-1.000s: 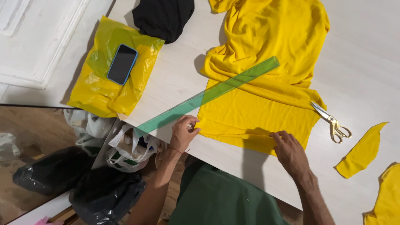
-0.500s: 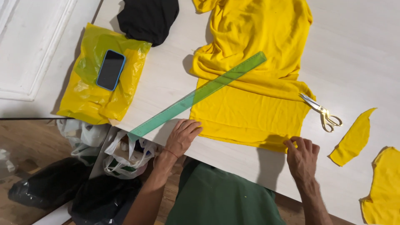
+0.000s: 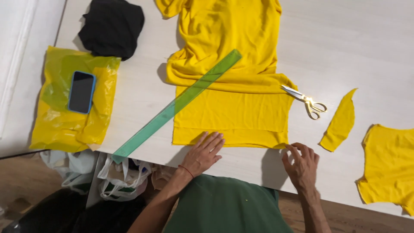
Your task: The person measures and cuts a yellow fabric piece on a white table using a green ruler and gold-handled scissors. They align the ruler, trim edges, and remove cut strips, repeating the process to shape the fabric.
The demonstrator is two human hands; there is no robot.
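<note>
On the near edge of the pale table (image 3: 371, 51), the person's left hand (image 3: 206, 152) lies flat with fingers spread and together-ish, palm down, its fingertips pressing the folded lower hem of the yellow fabric (image 3: 235, 110). The right hand (image 3: 302, 164) sits at the fabric's lower right corner, fingers curled narrow — thumb and forefinger appear to pinch or touch that corner, though the exact grip is hard to make out. The fabric is spread across the middle of the table, smooth near the hands and bunched into folds farther away.

A long green ruler (image 3: 177, 105) lies diagonally across the fabric's left side, its lower end overhanging the table edge. Gold-handled scissors (image 3: 307, 100) rest just beside the fabric's right edge. A curved yellow scrap (image 3: 340, 121) and a larger yellow piece (image 3: 390, 166) lie to the right; a phone (image 3: 81, 92) sits on a yellow plastic bag (image 3: 64, 125), with black cloth (image 3: 113, 28) beyond.

Judging from this layout, the thin knit could stretch or ripple if one hand pulls harder than the other — leaving the hem crooked. The overhanging ruler could be knocked off by the left forearm.
</note>
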